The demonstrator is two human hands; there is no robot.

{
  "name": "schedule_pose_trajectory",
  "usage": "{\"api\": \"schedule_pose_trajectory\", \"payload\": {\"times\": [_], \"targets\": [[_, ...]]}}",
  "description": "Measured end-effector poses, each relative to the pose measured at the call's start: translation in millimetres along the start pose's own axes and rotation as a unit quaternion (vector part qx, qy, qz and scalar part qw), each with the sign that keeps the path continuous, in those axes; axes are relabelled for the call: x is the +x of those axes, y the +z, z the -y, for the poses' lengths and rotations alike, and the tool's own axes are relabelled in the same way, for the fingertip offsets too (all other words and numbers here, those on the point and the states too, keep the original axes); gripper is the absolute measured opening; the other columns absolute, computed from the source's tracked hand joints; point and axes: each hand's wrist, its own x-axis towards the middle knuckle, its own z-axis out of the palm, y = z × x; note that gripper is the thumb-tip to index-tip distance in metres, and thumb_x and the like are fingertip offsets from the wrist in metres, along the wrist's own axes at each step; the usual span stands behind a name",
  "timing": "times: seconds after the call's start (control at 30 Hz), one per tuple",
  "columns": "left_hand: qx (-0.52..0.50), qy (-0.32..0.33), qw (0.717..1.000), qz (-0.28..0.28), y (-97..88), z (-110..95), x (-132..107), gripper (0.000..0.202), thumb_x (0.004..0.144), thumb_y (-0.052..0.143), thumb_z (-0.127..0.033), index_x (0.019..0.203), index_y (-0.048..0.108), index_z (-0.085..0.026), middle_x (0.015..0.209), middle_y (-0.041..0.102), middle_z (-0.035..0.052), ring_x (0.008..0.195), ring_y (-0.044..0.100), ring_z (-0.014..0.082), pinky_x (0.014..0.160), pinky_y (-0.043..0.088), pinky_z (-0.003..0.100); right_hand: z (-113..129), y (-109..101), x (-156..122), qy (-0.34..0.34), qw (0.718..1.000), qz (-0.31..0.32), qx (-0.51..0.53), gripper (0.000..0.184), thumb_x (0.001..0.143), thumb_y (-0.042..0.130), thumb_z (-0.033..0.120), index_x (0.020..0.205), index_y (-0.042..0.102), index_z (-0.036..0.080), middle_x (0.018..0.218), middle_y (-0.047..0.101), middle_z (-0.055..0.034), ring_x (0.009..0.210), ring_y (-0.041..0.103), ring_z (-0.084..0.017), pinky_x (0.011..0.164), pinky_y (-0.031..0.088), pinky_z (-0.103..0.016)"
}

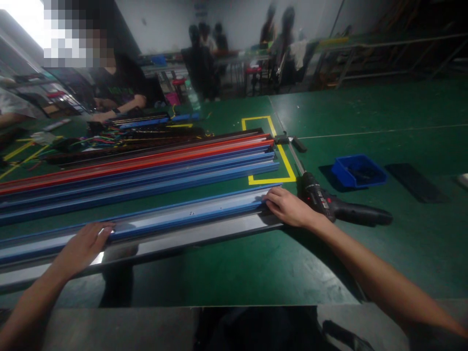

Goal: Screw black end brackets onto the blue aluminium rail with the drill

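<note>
A long blue channel rail (pixel 164 212) with a pale inner face runs across the bench in front of me. My left hand (pixel 86 241) grips its near edge on the left, fingers bent over the top. At the rail's right end, my right hand (pixel 287 204) is closed on it, with the fingers over the blue edge and the thumb side hidden. Along the near side lies a silver rail (pixel 204 231), parallel to the blue one. Small holes or screws show on the blue rail's face between my hands.
Behind lie several blue rails (pixel 219 168) and red rails (pixel 204 152) beside yellow tape (pixel 287 161). A power drill (pixel 325 200), a blue bin (pixel 360 183) of small dark parts and a dark flat object (pixel 415 183) are rightward. A co-worker (pixel 124 83) sits across, near cables.
</note>
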Motion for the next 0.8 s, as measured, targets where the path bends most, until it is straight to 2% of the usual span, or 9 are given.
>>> {"api": "schedule_pose_trajectory", "payload": {"times": [0.2,0.4,0.53,0.63,0.8], "targets": [[-0.003,0.018,1.000,-0.008,2.9,9.7,0.7,0.056,0.094,0.030,-0.058,0.118,0.065,-0.021,0.122,0.073,0.0183,0.124,0.065,0.0367,0.112,0.049,0.051,-4.2,1.9,-1.9,0.003,1.000,-0.007,0.028,0.029,0.108,0.044,0.020,0.108,0.072,0.014,0.105,0.068,-0.0134,0.098,0.063,-0.026,0.090,0.053,-0.042],[0.000,0.028,1.000,0.002,4.6,12.9,5.7,0.062,0.097,0.027,-0.058,0.121,0.065,-0.015,0.124,0.072,0.0222,0.123,0.065,0.0372,0.112,0.049,0.050,-5.1,2.1,-1.3,0.007,1.000,-0.011,0.019,0.031,0.107,0.044,0.019,0.109,0.074,0.012,0.103,0.068,-0.0140,0.095,0.065,-0.026,0.087,0.054,-0.041],[0.011,0.028,1.000,-0.007,6.0,12.6,12.8,0.061,0.095,0.028,-0.057,0.119,0.069,-0.019,0.122,0.073,0.0188,0.122,0.067,0.0352,0.111,0.051,0.047,-5.5,2.7,-0.3,0.016,1.000,-0.019,0.012,0.032,0.105,0.046,0.018,0.123,0.072,0.012,0.110,0.068,-0.0153,0.100,0.065,-0.027,0.092,0.055,-0.044],[0.015,0.028,0.999,-0.005,5.9,13.6,16.7,0.059,0.095,0.029,-0.055,0.118,0.070,-0.021,0.121,0.075,0.0157,0.122,0.067,0.0340,0.109,0.053,0.047,-5.1,2.1,0.3,0.018,1.000,-0.018,0.004,0.032,0.105,0.047,0.018,0.127,0.070,0.012,0.113,0.067,-0.0156,0.103,0.065,-0.028,0.094,0.055,-0.044],[0.026,0.040,0.999,0.004,6.6,16.4,20.7,0.066,0.097,0.025,-0.056,0.122,0.068,-0.013,0.124,0.074,0.0196,0.124,0.066,0.0337,0.111,0.052,0.045,-4.8,1.9,0.6,0.020,1.000,-0.013,-0.011,0.033,0.105,0.047,0.019,0.128,0.069,0.012,0.114,0.068,-0.0159,0.105,0.065,-0.028,0.097,0.055,-0.047]]}}
